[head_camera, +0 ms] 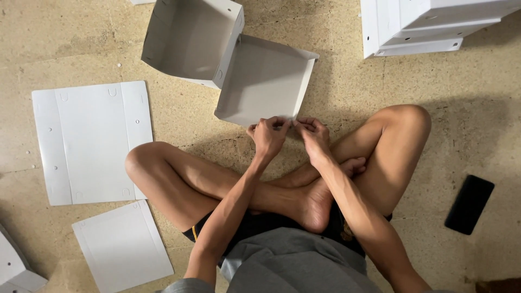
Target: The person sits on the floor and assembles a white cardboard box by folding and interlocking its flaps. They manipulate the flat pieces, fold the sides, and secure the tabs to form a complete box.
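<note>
Hands at near edge of the half-folded white box, which sits on the speckled floor just ahead of my crossed legs. Left hand: fingers curled and pinched onto the box's front flap edge. Right hand: fingers likewise pinched on the same edge, just beside the left, knuckles nearly touching. What exactly lies between the fingertips is too small to tell beyond the thin white edge.

Box state: one deep tray section upright at the far side, joined to a shallower open section nearer me, side walls raised.

Surroundings: large flat white sheet with creases and small holes lying to my left; smaller flat white panel below it, near my left knee. Stack of white folded boxes at far right. Black phone on the floor to my right, well apart from the box.
</note>
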